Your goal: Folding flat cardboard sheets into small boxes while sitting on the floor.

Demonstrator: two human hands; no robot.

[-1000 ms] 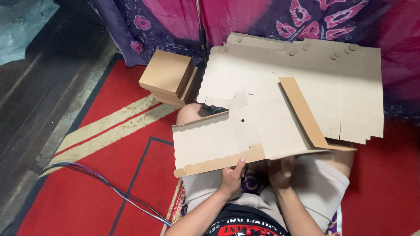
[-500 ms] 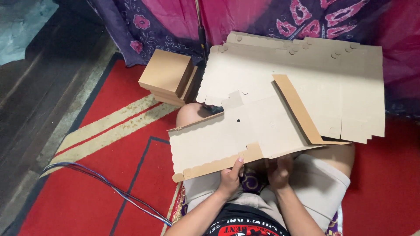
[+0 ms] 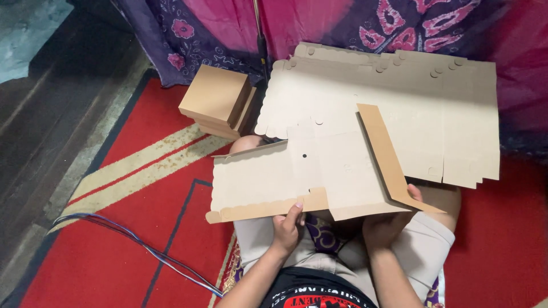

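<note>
Underneath everything lies a red woven carpet with cream and dark blue stripes, and behind it hangs a purple and pink patterned cloth. Against that cloth rests a wide stack of flat, pale die-cut cardboard sheets with scalloped edges, all of them unfolded. Nearer the person, across the knees, lies one flat die-cut cardboard box blank with a scalloped left edge. One long brown flap on its right side is already raised and slants up from the sheet; the near-left strip also looks creased upward, while the rest of the blank lies flat, so the folding seems barely begun.

To the left of the big stack sits a small pile of finished brown cardboard boxes, closed and squared. A thin bundle of blue and white cables runs over the carpet at the lower left.

The left hand pinches the blank's near edge, thumb on top of the folded strip, its grip clamped on the cardboard. The right hand sits under the blank's right near corner, below the raised flap, fingers curled up against the sheet; whether it grips or merely props I cannot tell.
</note>
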